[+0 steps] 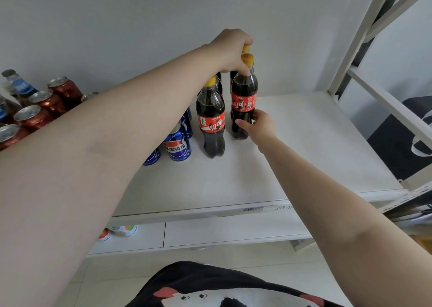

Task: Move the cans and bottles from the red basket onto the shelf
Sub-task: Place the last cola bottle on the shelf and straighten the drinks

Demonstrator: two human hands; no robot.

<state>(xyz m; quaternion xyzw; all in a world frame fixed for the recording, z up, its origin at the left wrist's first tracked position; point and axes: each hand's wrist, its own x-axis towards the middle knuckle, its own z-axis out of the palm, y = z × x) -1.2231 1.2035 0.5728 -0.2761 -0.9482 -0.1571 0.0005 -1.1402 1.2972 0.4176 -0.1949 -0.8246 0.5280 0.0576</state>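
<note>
Left hand (230,49) pinches yellow-capped cola bottle (244,96) top, right hand (258,125) fingers curled round its base, frame centre; white shelf (315,148) bare to right edge.

cola bottles (244,101): clear glossy plastic w/ dark liquid, glossy red film labels, yellow plastic caps, smooth.
front cola bottle (211,122): same plastic, shiny, light glints on the shoulder.
blue cans (177,148): metal, glossy printed skin, bare silver-looking tops.
red cans (32,117): metal, shiny coppery-red finish, dull silver lids.
bottle at far left (19,84): clear plastic, blue label, grey cap.
shelf (304,143): white, smooth, mostly matt w/ faint sheen; material can't tell.
shelf front edge (210,213): glossy strip, small paper-like barcode sticker.
frame at right (374,21): painted metal by the look, off-white, satin.
wall (117,14): matt, plain, pale.
shirt (210,288): black cloth, soft matt, printed patches.
</note>
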